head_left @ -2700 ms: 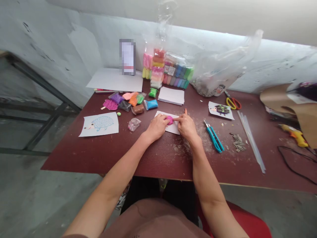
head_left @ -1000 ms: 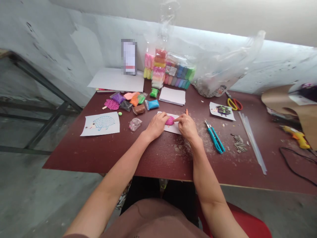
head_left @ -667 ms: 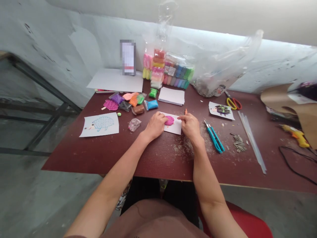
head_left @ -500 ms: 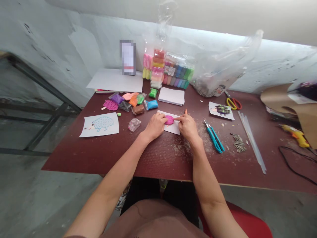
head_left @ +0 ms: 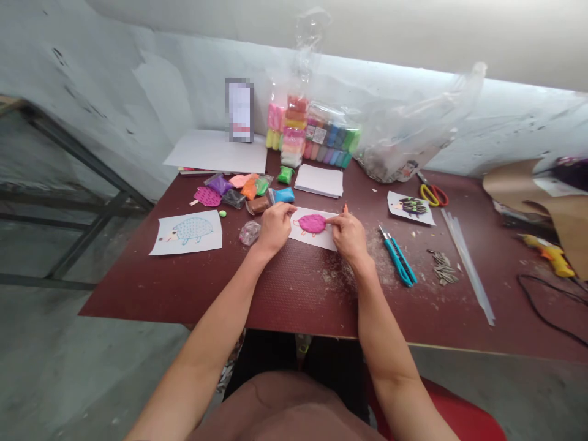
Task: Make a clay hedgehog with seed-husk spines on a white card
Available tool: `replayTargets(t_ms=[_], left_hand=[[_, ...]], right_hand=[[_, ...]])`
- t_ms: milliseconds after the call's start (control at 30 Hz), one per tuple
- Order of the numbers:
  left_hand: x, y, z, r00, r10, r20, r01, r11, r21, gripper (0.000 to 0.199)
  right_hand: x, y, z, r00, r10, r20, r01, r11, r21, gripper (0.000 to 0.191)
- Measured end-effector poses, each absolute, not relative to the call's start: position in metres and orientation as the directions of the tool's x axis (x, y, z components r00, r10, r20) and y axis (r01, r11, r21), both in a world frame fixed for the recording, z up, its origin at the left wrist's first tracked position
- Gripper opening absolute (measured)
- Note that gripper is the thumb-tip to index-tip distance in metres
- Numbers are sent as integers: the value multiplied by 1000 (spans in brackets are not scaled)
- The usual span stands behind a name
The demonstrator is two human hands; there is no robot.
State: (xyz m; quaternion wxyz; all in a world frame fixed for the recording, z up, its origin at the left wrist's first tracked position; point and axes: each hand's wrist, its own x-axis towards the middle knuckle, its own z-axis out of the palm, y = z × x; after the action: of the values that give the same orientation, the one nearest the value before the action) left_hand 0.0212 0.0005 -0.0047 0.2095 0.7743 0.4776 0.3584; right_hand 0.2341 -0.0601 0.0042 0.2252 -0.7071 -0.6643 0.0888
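Note:
A small white card point(head_left: 294, 231) lies on the dark red table, with a flat pink clay shape point(head_left: 312, 223) filling the body of an orange-outlined animal drawing. My left hand point(head_left: 276, 228) is at the card's left edge, its fingers drawn together; what they hold, if anything, is hidden. On the right, my right hand point(head_left: 348, 231) rests over the card's right end, its index finger reaching the pink clay's edge and the other fingers curled. An orange pen tip point(head_left: 346, 208) shows just beyond that hand. Left of my left hand sits a clear crumpled wrapper point(head_left: 249, 233).
Clay packs point(head_left: 257, 204) and a blue hedgehog drawing point(head_left: 186, 233) lie to the left. White cards point(head_left: 318, 180) are stacked behind. Rightward are teal cutters point(head_left: 400, 260), scissors point(head_left: 432, 193), a finished hedgehog card point(head_left: 411, 208), clear sticks point(head_left: 468, 267) and a glue gun point(head_left: 551, 254).
My left hand has moved left off the pink clay to the card's edge, uncovering the drawn head and legs. My right hand has barely moved.

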Motion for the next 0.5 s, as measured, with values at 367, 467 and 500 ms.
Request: replayTargets(t_ms=[367,467,500], left_hand=[[29,-7,-10,422,895,145,720,-428,546,36],[29,-6,-11,424,894,145,712,-429,556,37],[28,-6,-11,424,893,150,707,-430,562,37]], right_hand=[[234,-59,-2,170,947,273,882,-22,-471,18],[230,-59,-1,99,942,322,890,61,-452,25],[226,-58,-1,55,943,328,894,100,-437,28]])
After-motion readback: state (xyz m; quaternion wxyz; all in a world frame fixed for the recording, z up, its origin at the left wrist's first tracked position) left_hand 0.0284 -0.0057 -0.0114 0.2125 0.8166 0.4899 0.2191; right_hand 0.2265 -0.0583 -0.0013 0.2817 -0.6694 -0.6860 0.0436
